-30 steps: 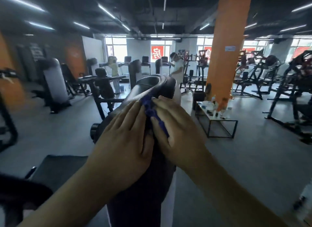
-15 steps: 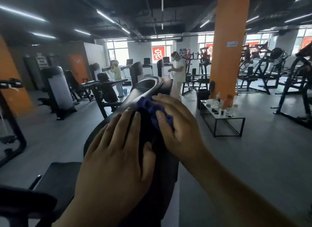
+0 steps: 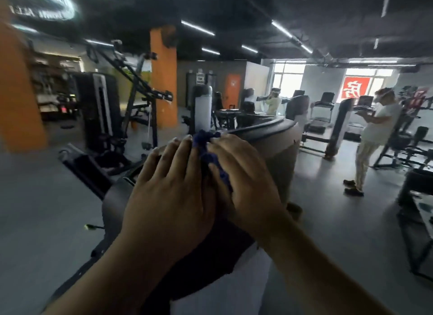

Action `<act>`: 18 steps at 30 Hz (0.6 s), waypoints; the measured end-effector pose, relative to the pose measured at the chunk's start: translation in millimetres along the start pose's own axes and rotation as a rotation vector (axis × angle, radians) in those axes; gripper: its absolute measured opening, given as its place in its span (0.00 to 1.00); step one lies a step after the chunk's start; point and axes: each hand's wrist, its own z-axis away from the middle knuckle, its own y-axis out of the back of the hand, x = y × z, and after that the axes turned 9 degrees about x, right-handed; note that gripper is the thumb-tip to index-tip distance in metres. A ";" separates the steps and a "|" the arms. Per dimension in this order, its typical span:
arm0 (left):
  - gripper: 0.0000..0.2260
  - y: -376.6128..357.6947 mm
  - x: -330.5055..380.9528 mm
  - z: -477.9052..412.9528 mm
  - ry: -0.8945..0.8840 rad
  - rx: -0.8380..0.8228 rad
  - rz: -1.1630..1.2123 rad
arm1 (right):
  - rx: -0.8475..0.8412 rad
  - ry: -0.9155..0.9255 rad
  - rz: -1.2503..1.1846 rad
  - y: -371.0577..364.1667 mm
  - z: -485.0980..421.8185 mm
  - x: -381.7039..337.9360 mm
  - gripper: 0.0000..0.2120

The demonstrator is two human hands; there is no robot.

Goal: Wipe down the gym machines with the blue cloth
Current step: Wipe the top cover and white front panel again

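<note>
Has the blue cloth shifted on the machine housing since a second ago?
Yes. The crumpled blue cloth has slid left: the black curved housing's top rim, earlier straight beyond it, now lies to its right.

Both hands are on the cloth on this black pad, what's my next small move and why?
Probably slide the cloth forward along the pad toward its far rim: left hand and right hand press it bunched here, with bare pad ahead.

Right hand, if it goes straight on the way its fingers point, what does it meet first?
The blue cloth: the right hand seems to hold it bunched at its fingertips against the machine's black top. Depth beyond is unclear.
</note>
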 end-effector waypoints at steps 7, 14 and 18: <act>0.30 3.6 22.3 -17.2 0.013 -0.062 -0.089 | 0.029 -0.183 -0.111 3.7 -3.9 10.6 0.17; 0.29 -3.6 46.0 -36.0 0.019 -0.054 -0.106 | 0.066 -0.307 -0.114 22.3 -11.9 69.3 0.11; 0.29 -9.1 54.5 -42.5 0.009 -0.066 -0.162 | 0.026 -0.258 -0.104 19.0 -0.2 50.9 0.18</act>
